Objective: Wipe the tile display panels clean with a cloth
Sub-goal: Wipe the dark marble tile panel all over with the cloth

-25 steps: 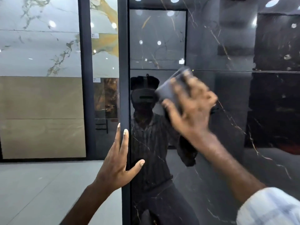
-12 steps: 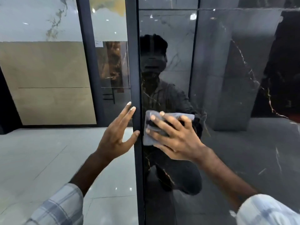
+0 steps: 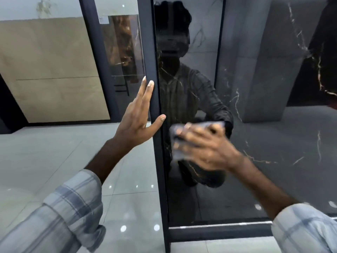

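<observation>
head view: the right hand (image 3: 206,148) presses a grey cloth (image 3: 177,155) flat against the dark marble panel (image 3: 273,143), low down and near its left edge. its fingers are spread almost straight over the cloth, not clenched, though blur hides detail. the left hand (image 3: 138,121) lies open, fingers straight along the black frame (image 3: 157,170), thumb across its front. under only a flat press the cloth may slip out and drop, and the bare thumb may smudge the gloss beside the frame.

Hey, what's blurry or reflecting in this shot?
Head view: the right hand and grey cloth are motion-blurred; the left hand on the frame is sharp; the glossy dark panel mirrors the person; light spots glint on the floor.
</observation>
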{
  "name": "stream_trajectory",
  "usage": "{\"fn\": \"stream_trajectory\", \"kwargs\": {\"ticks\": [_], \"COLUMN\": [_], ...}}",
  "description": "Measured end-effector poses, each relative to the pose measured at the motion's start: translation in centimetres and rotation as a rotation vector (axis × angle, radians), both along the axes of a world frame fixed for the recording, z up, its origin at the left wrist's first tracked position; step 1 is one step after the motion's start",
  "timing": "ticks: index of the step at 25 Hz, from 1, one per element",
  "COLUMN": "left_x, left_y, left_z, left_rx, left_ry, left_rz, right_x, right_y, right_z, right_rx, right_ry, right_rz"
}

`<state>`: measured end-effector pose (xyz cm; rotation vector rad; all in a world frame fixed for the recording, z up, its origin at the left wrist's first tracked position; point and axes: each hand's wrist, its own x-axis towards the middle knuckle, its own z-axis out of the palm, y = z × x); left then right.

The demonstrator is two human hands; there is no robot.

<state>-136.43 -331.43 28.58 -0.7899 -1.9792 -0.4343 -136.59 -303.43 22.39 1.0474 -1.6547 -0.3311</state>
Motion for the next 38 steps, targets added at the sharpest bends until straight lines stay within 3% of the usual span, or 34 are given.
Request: {"fn": "stream_trajectory", "kwargs": {"ticks": [3,4,5,6,9,10,11,13,16,17,18,21,22,23,25,27,30,32,34,37,38], "left_x": [0.0,-0.1,-0.4,-0.7,-1.2,-1.1,-1.0,-0.6,-0.2,0.1,0.2,0.2,0.1,0.0,-0.2,-0.2,0.3,0.5,0.5,0.3,0.3], "left_y": [0.4,0.5,0.5,0.6,1.3,1.5,1.6,1.9,2.5,2.8,2.9,2.4,2.2,2.1,2.0,2.3,2.6,2.8,3.2,3.7,3.8], "left_z": [-1.2,-1.7,-2.1,-2.6,-5.1,-6.2,-7.3,-9.6,-13.3,-14.6,-15.8,-17.8,-18.0,-18.0,-18.2,-19.0,-20.0,-20.4,-21.0,-21.6,-21.6], "left_rx": [-0.006,-0.005,-0.012,-0.03,-0.018,-0.001,0.015,0.051,0.16,0.199,0.219,0.202,0.186,0.178,0.176,0.196,0.202,0.199,0.24,0.3,0.301], "left_ry": [-0.045,-0.051,-0.038,-0.009,0.002,-0.026,-0.049,-0.083,-0.153,-0.183,-0.208,-0.26,-0.273,-0.269,-0.236,-0.234,-0.239,-0.242,-0.265,-0.252,-0.238], "left_rz": [-0.03,-0.046,-0.064,-0.074,-0.082,-0.091,-0.1,-0.093,-0.057,-0.057,-0.056,-0.073,-0.084,-0.092,-0.088,-0.08,-0.074,-0.084,-0.074,-0.061,-0.063], "right_x": [0.1,0.3,0.5,0.6,1.6,1.6,1.3,0.5,0.1,0.4,0.9,3.0,3.0,2.8,2.3,2.6,3.0,3.6,3.4,4.8,5.7], "right_y": [1.7,0.9,-0.6,-2.3,-5.6,-4.7,-3.1,0.7,2.3,0.4,-2.0,-7.7,-7.5,-6.9,-5.9,-4.2,-2.9,-4.4,-7.3,-13.4,-15.0], "right_z": [1.5,0.0,-2.2,-5.4,-15.2,-16.1,-15.5,-11.8,-8.6,-10.1,-13.1,-24.6,-26.0,-25.6,-22.8,-20.5,-21.5,-23.6,-25.4,-26.8,-27.3], "right_rx": [-0.832,-1.015,-1.053,-0.936,-0.099,0.081,0.126,-0.168,-1.258,-1.456,-1.39,-0.304,-0.109,-0.091,-0.333,-0.685,-1.487,-2.104,-2.566,-2.907,-2.911], "right_ry": [-0.089,-0.109,-0.107,-0.114,-0.214,-0.223,-0.21,-0.198,-0.187,-0.221,-0.254,-0.456,-0.493,-0.514,-0.552,-0.455,-0.409,-0.588,-0.741,-1.287,-1.481], "right_rz": [-0.046,-0.032,-0.014,-0.018,-0.015,-0.003,0.023,0.051,-0.009,-0.052,-0.083,-0.018,-0.004,0.029,0.075,0.06,0.063,0.157,0.016,-0.283,-0.187]}}
